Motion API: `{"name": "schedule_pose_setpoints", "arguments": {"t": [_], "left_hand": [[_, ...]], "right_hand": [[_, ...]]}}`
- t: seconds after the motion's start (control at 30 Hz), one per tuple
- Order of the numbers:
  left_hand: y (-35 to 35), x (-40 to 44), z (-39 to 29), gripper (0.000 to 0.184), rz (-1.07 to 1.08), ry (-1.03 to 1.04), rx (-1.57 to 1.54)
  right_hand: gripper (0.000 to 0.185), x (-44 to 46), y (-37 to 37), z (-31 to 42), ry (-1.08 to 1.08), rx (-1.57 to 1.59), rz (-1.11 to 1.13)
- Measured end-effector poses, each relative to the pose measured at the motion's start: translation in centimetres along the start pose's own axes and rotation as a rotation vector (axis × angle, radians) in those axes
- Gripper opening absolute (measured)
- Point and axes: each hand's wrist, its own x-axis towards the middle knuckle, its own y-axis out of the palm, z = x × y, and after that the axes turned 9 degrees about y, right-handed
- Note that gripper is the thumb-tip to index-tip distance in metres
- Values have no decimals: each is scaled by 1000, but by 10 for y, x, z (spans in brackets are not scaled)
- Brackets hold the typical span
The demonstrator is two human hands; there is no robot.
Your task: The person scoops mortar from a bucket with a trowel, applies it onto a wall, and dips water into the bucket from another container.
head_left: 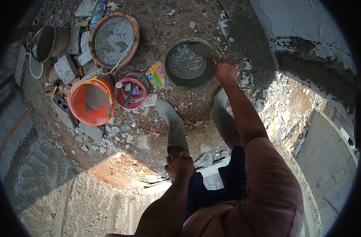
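A dark bucket (209,73) with grey, wet, rippled contents stands on the ground beyond my boots. At its right edge is my right hand (226,71), fingers curled down at the rim. My left hand (178,166) is closed beside my left knee, just above the boot top; anything inside it is hidden. A yellow and green packet (155,75) lies against the bucket's left side. Left of that, a pink-red pail (130,103) holds a green-handled item and small things.
An orange bucket (78,103) with a yellow handle stands at the left, below a wide tub (136,33) of grey mix. Another bucket (62,41) is at the far left among broken blocks (66,69). Rubble covers the ground, and a rough wall (306,31) rises at the right.
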Motion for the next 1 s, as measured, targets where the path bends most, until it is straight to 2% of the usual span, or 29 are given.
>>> {"name": "schedule_pose_setpoints", "arguments": {"t": [0.07, 0.17, 0.27, 0.37, 0.47, 0.57, 0.67, 0.8, 0.87, 0.93, 1.0], "left_hand": [[3, -1, 2, 38, -22, 8, 3], [-3, 0, 2, 40, 89, -28, 3], [-1, -2, 4, 41, 68, -20, 17], [-3, 0, 3, 41, 87, -35, 28], [0, 1, 4, 42, 101, -30, 32], [2, -1, 4, 42, 65, -13, 54], [3, 1, 4, 43, 60, -19, 39], [-4, 0, -10, 43, 57, -47, 50], [-1, -2, -11, 42, 21, -10, 85], [-1, -2, -14, 43, 41, -63, 77], [-3, -4, -18, 42, 62, -65, 58]], "right_hand": [[26, 14, 23, 26, -63, -14, 17], [26, 13, 35, 53, -36, 82, 278], [28, 19, 62, 56, -80, 53, 490], [30, 14, 43, 55, -91, 262, 321], [37, 9, 29, 35, -152, 272, 393], [43, -18, 0, 4, -118, 556, 477], [42, -48, 17, -23, -109, 818, 481], [47, -42, -22, 16, -105, 478, 436], [43, -33, -54, 23, -160, 541, 426], [35, -35, -102, 16, -183, 565, 346], [35, -45, -137, -1, -286, 679, 254]]}}
